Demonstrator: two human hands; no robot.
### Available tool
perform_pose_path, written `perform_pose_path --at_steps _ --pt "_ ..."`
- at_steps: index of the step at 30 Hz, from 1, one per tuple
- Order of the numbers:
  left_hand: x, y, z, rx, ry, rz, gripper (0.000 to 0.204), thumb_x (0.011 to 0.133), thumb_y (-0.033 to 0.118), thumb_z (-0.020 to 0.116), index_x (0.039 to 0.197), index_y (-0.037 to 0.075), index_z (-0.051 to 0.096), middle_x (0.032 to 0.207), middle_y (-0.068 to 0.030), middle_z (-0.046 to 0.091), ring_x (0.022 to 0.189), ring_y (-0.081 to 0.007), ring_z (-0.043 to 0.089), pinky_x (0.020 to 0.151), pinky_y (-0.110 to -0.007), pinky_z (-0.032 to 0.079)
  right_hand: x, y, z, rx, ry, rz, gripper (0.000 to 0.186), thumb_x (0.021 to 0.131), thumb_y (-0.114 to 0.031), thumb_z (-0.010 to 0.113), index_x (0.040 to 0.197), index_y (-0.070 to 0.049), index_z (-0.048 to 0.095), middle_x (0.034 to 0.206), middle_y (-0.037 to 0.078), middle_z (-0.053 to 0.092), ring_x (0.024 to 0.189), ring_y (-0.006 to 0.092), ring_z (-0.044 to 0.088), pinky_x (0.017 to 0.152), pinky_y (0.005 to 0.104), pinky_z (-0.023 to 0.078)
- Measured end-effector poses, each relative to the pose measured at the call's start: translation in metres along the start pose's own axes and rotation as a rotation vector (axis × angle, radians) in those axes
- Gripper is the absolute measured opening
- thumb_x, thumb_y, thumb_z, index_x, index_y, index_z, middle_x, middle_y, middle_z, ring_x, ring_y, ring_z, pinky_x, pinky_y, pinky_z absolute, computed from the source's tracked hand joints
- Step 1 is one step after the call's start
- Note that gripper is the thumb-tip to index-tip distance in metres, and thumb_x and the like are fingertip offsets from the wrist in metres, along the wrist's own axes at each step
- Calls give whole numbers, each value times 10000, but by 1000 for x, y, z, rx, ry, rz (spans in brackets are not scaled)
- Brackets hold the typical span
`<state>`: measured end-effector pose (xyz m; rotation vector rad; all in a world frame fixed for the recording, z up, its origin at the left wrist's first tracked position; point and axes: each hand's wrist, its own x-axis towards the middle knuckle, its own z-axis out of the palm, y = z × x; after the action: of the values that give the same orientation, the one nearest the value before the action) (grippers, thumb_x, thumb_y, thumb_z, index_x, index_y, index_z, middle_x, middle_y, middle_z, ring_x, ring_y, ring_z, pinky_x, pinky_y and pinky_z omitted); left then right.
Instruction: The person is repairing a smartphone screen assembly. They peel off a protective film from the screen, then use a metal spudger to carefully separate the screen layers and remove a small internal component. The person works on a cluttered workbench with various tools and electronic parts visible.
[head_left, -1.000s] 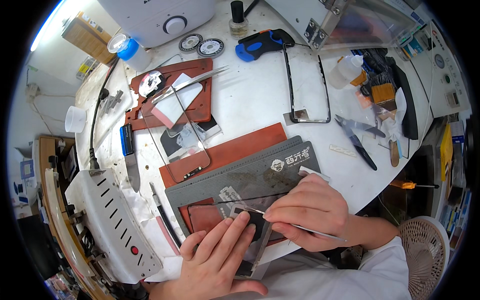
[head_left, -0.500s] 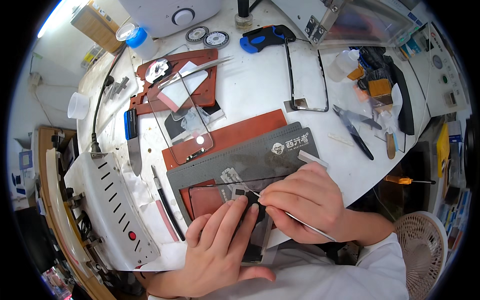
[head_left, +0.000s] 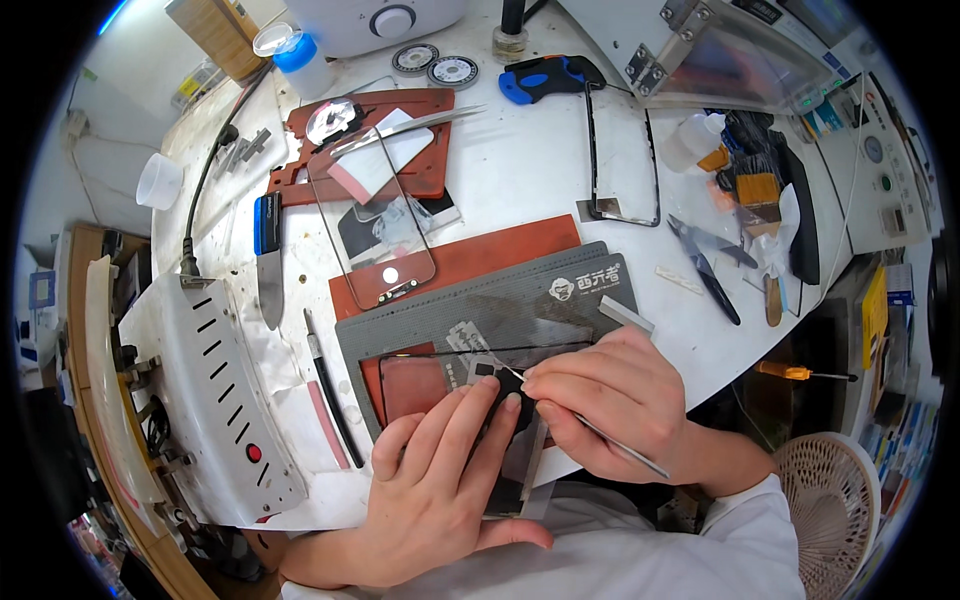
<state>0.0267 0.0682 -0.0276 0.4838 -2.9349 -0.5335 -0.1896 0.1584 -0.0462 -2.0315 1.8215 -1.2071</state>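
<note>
My right hand (head_left: pixel 620 400) pinches a thin metal pick (head_left: pixel 630 450), whose fine tip reaches toward the left fingertips. Stretched out with the fingers a little apart, my left hand (head_left: pixel 430 490) rests its index and middle fingertips on a small black piece (head_left: pixel 522 416). That piece lies over a clear, black-edged phone-sized panel (head_left: pixel 415 382), partly hidden under both hands. Beneath is a grey work mat (head_left: pixel 430 325), with a light-coloured bar (head_left: pixel 626 315) at its right edge, just beyond my right knuckles.
Left of the mat lie a slim black pen-like tool (head_left: pixel 330 390) and a knife (head_left: pixel 268 260). Behind are a clear phone-shaped frame (head_left: pixel 432 275) and a brown tray (head_left: pixel 430 165). Pliers (head_left: pixel 708 275) lie to the right, near an empty black frame (head_left: pixel 655 180). A white machine (head_left: pixel 210 400) stands left.
The whole view has shifted slightly. My right hand still holds the pick near the left fingertips, and the left hand stays pressed on the black piece.
</note>
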Motion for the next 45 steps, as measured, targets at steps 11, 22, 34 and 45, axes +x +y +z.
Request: perform_pose_path --at_steps 11,22,34,45 --pt "0 1 2 -22 14 -8 1013 863 842 505 1338 -38 666 1473 -161 564 1338 -243 532 1111 -391 298 -1 -6 5 -27 38 18 208 832 -28 768 1031 -33 708 998 62 755 802 199 718 703 322 473" --pt "-1 3 9 -6 47 10 1085 781 884 570 1335 -45 656 1466 -196 539 1297 -327 538 1093 -453 317 1 -17 11 -71 107 81 161 829 -10 764 986 -18 729 923 67 760 744 190 711 660 307 477" --pt "-1 4 10 2 58 1 1089 780 890 562 1333 -43 658 1463 -196 537 1307 -324 527 1098 -453 308 0 -19 10 -88 85 84 159 841 -15 756 997 -21 728 940 77 761 759 208 718 669 313 509" --pt "-1 4 10 6 55 0 1087 778 884 570 1334 -46 659 1465 -196 537 1325 -317 518 1103 -449 304 1 -21 10 -80 85 106 140 851 -17 747 989 -21 726 932 82 761 759 227 723 673 328 535"
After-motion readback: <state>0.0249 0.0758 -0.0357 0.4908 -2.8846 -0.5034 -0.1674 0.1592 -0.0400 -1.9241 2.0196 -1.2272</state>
